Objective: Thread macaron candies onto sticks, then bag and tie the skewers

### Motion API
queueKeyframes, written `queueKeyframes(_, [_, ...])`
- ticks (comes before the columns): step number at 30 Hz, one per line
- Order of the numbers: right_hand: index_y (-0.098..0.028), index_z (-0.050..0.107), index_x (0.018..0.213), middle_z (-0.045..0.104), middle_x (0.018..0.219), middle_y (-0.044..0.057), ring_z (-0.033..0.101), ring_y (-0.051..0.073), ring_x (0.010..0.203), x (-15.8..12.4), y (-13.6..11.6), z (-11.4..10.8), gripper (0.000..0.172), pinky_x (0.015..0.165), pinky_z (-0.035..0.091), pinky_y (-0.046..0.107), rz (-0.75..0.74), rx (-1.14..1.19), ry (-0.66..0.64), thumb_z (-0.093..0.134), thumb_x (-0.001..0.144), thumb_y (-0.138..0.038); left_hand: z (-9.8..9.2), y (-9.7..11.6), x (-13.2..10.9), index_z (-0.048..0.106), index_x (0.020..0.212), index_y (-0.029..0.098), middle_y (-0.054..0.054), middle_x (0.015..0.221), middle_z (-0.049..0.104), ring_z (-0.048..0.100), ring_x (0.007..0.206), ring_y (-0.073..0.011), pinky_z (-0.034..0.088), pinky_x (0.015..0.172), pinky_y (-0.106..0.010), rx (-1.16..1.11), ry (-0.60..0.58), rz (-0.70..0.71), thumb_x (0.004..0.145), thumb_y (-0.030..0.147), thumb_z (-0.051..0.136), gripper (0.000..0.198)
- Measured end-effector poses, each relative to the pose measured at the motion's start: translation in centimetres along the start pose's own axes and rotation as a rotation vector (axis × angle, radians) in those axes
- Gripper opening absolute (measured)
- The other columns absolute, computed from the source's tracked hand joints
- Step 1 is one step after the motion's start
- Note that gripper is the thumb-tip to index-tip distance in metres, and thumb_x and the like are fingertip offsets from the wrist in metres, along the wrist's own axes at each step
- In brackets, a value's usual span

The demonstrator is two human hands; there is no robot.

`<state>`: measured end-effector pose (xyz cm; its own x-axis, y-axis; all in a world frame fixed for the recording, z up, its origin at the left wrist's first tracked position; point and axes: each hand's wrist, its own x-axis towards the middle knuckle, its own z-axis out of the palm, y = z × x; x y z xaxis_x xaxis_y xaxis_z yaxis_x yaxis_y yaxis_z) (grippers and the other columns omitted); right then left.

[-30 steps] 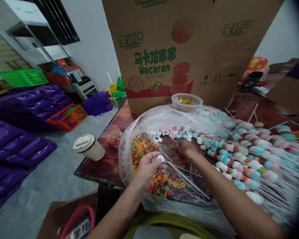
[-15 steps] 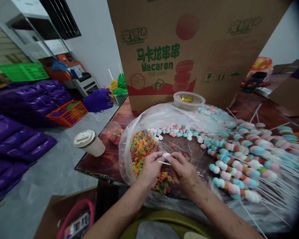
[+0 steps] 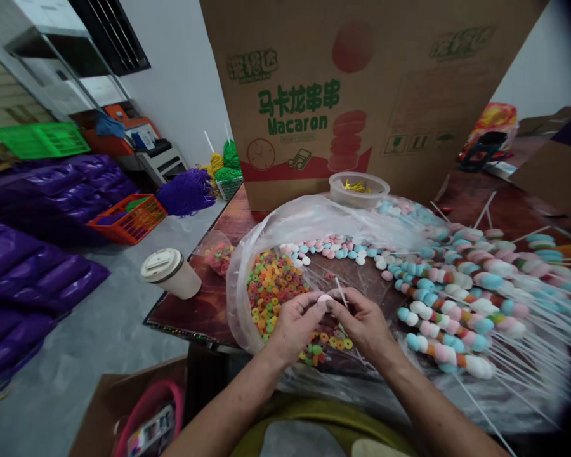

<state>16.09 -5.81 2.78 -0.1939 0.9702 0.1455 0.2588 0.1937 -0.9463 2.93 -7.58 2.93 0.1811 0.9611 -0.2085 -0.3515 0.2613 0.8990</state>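
Note:
My left hand (image 3: 292,327) pinches a small pink marshmallow (image 3: 324,298) between thumb and fingers. Against it, the closed fingers of my right hand (image 3: 368,324) grip a thin white stick (image 3: 341,292) that points up and slightly left. Whether the stick enters the marshmallow is hidden by my fingertips. Just left of my hands lies a heap of colourful gummy rings (image 3: 273,285), and a few more sit below my palms. Loose pink, white and blue marshmallows (image 3: 345,247) form a band beyond my hands. Filled skewers (image 3: 450,317) are piled at the right.
A clear plastic bag (image 3: 240,292) lies spread under the sweets. Behind it stand a tub (image 3: 359,190) of gold ties and a large cardboard box (image 3: 304,178). A lidded cup (image 3: 174,273) is at the table's left edge, near a bag of gummies (image 3: 217,257).
The white stick has swung from nearly level, pointing left, to nearly upright in my right hand. Both hands have shifted slightly right, still close together at the marshmallow.

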Motion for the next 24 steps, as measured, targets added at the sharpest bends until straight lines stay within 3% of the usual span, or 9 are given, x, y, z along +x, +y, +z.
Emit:
queueKeyframes(2, [-0.014, 0.061, 0.079, 0.059, 0.073, 0.004, 0.054, 0.014, 0.068, -0.1, -0.1, 0.0, 0.027, 0.062, 0.044, 0.024, 0.067, 0.059, 0.000, 0.051, 0.078, -0.039, 0.1, -0.1, 0.0, 0.062, 0.092, 0.010, -0.004, 0.076, 0.065, 0.060, 0.063, -0.0120, 0.051, 0.063, -0.027, -0.005, 0.003, -0.007, 0.064, 0.034, 0.071, 0.037])
queueKeyframes(5, [-0.014, 0.060, 0.097, 0.061, 0.072, 0.004, 0.056, 0.015, 0.067, -0.4, -0.2, -1.0, 0.037, 0.058, 0.045, 0.024, 0.124, 0.053, -0.130, 0.043, 0.083, -0.043, 0.0, -0.1, 0.2, 0.062, 0.088, 0.009, -0.003, 0.069, 0.063, 0.059, 0.058, -0.0121, 0.051, 0.057, -0.027, -0.028, 0.094, -0.042, 0.058, 0.035, 0.075, 0.041])
queueKeyframes(9, [-0.019, 0.050, 0.118, 0.061, 0.102, 0.008, 0.057, 0.018, 0.094, -1.7, -0.1, -2.6, 0.037, 0.078, 0.045, 0.029, -0.056, -0.316, -0.148, 0.037, 0.085, -0.031, -0.1, 0.2, 0.6, 0.060, 0.088, 0.011, -0.001, 0.069, 0.063, 0.057, 0.054, -0.0094, 0.049, 0.052, -0.022, -0.025, 0.254, -0.025, 0.054, 0.028, 0.076, 0.041])
queueKeyframes(11, [-0.022, 0.050, 0.119, 0.060, 0.110, 0.008, 0.057, 0.018, 0.096, -2.5, -0.1, -2.7, 0.038, 0.078, 0.045, 0.029, -0.082, -0.555, -0.175, 0.035, 0.084, -0.022, 0.0, 0.2, 0.8, 0.059, 0.090, 0.013, -0.001, 0.070, 0.064, 0.056, 0.054, -0.0083, 0.047, 0.053, -0.020, -0.016, 0.304, -0.017, 0.053, 0.023, 0.075, 0.041])
queueKeyframes(17, [-0.032, 0.044, 0.124, 0.069, 0.090, 0.003, 0.065, 0.017, 0.070, -3.0, -1.7, -1.4, 0.046, 0.050, 0.038, 0.021, 0.112, -1.067, -0.307, 0.038, 0.082, -0.014, 0.2, -0.6, 1.3, 0.063, 0.083, 0.012, -0.003, 0.070, 0.065, 0.057, 0.059, -0.0098, 0.048, 0.059, -0.022, 0.093, 0.307, -0.002, 0.055, 0.018, 0.070, 0.030])
queueKeyframes(24, [-0.029, 0.047, 0.118, 0.068, 0.095, 0.003, 0.065, 0.019, 0.075, -3.1, -2.2, -1.0, 0.043, 0.050, 0.035, 0.023, 0.111, -1.100, -0.312, 0.040, 0.079, -0.012, -0.4, -1.2, 1.4, 0.064, 0.082, 0.011, -0.002, 0.066, 0.064, 0.055, 0.057, -0.0091, 0.046, 0.057, -0.020, 0.175, 0.313, 0.027, 0.058, 0.014, 0.064, 0.025])
